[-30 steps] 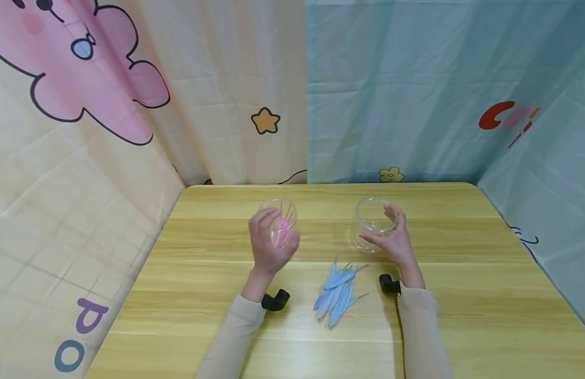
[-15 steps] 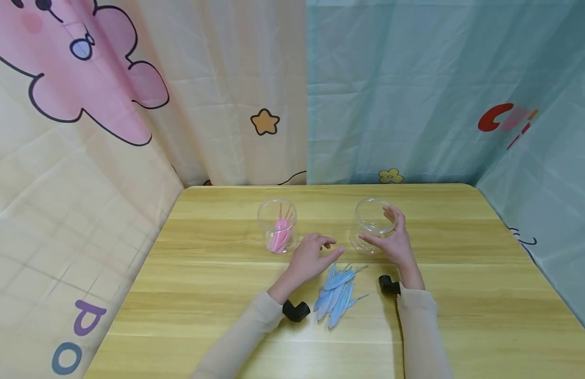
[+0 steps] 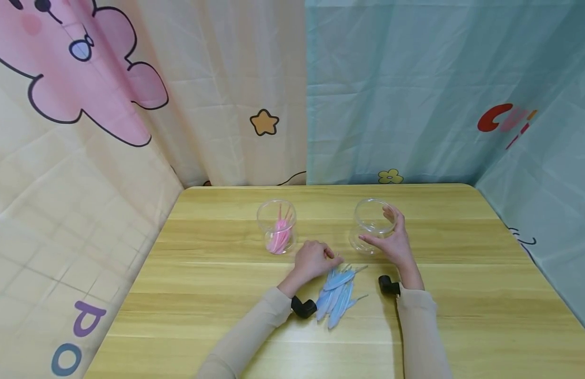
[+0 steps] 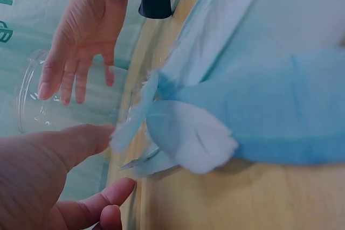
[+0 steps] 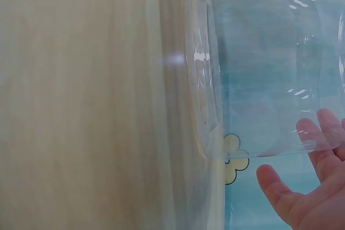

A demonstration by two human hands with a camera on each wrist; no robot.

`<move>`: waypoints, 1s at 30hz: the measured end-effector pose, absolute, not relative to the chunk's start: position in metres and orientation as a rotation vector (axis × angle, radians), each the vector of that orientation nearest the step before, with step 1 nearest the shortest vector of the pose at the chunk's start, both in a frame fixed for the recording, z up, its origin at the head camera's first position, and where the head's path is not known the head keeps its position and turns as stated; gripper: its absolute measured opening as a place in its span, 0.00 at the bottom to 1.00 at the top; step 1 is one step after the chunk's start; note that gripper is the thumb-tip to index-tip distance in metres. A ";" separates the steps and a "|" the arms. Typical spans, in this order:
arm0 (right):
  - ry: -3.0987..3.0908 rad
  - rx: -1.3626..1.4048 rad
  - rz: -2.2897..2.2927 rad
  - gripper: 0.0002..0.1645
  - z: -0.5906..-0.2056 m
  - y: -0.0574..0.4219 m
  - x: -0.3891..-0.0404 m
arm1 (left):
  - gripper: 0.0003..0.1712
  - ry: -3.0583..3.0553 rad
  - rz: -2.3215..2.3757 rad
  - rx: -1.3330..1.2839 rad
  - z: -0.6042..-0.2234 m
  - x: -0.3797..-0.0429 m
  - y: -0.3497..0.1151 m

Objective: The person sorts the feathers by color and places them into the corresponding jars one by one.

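Note:
Light blue feathers (image 3: pixel 340 296) lie in a loose pile on the wooden table. My left hand (image 3: pixel 314 261) is at their upper quill ends, palm down. In the left wrist view its thumb (image 4: pixel 89 139) and forefinger stand apart, with a quill tip between them. My right hand (image 3: pixel 395 243) holds a clear cup (image 3: pixel 362 225) from the right side, thumb in front and fingers curved round the far side. The cup stands upright, with nothing visible inside. In the right wrist view the fingertips (image 5: pixel 310 133) show at the cup's wall (image 5: pixel 259 79).
Another clear cup (image 3: pixel 261 221) stands upright to the left, with pink feathers (image 3: pixel 279 241) in it, quills up. Black curved mounts (image 3: pixel 304 308) sit on both wrists. Curtains rise behind the table's (image 3: pixel 217 316) far edge and at its sides.
My left hand has come away from the cup of pink feathers, moving right and toward me to the blue pile, its fingers drawing closer together. My right hand keeps its place on the cup.

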State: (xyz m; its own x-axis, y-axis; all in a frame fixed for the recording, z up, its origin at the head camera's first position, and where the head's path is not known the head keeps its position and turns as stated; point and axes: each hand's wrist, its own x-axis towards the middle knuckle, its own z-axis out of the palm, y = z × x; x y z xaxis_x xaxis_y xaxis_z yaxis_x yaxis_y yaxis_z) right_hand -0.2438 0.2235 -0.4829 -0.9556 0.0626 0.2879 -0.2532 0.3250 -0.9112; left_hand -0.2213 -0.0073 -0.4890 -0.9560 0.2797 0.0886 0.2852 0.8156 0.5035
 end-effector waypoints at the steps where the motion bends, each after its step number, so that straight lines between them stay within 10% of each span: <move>1: -2.321 0.174 1.670 0.66 -0.483 0.224 -0.244 | 0.17 -2.984 -0.822 -0.459 -0.489 -0.221 -0.007; 30: -2.311 0.194 1.673 0.64 -0.486 0.224 -0.246 | 0.14 -3.065 -1.062 -0.416 -0.487 -0.224 -0.012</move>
State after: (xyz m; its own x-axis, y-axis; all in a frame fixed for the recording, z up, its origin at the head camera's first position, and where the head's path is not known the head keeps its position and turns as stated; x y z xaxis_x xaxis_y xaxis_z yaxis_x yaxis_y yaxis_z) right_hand -0.2462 0.2236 -0.4856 -0.9517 0.0553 0.3021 -0.2697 0.3200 -0.9082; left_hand -0.2240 -0.0116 -0.4869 -0.9595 0.2792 -0.0383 0.1956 0.7577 0.6226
